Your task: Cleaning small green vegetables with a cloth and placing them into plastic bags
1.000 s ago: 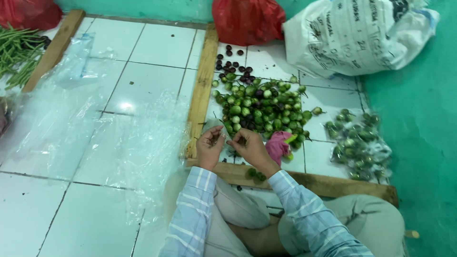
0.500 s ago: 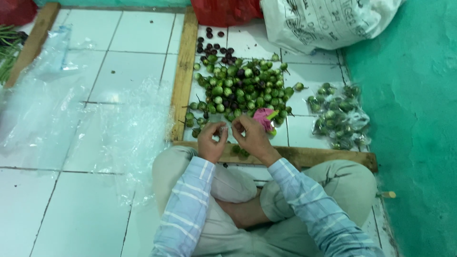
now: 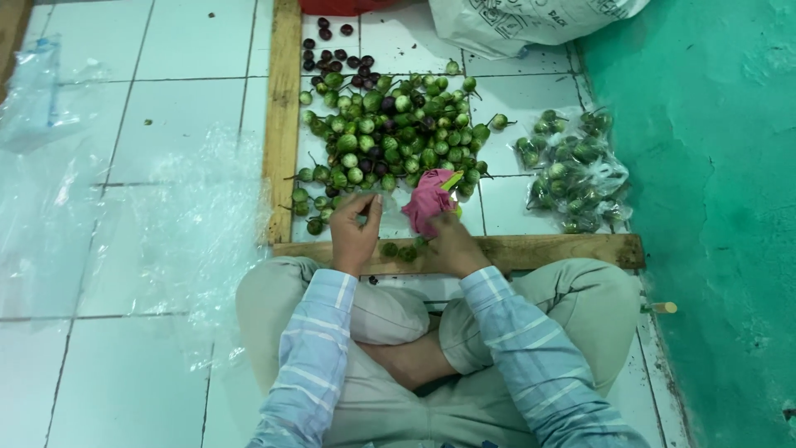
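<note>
I sit cross-legged on a white tile floor behind a wooden slat [image 3: 539, 249]. A heap of small round green eggplants [image 3: 390, 133] lies just beyond it, with a few dark purple ones [image 3: 336, 56] at the far side. My left hand [image 3: 355, 234] pinches the edge of a thin clear plastic bag [image 3: 388, 202] in front of the heap. My right hand [image 3: 452, 245] reaches to a crumpled pink bundle [image 3: 429, 197], which covers its fingertips. A few eggplants [image 3: 398, 250] rest on the slat between my hands.
A clear bag filled with green eggplants [image 3: 572, 170] lies to the right by the green wall [image 3: 713, 207]. A white sack [image 3: 531, 21] sits at the back. A second wooden slat [image 3: 283, 116] runs along the heap's left side. Loose clear plastic sheets [image 3: 166, 232] cover the tiles on the left.
The view has closed in and tilted down toward my lap. My hands have spread a little apart, and the pink bundle now sits over my right fingertips instead of beside the hand.
</note>
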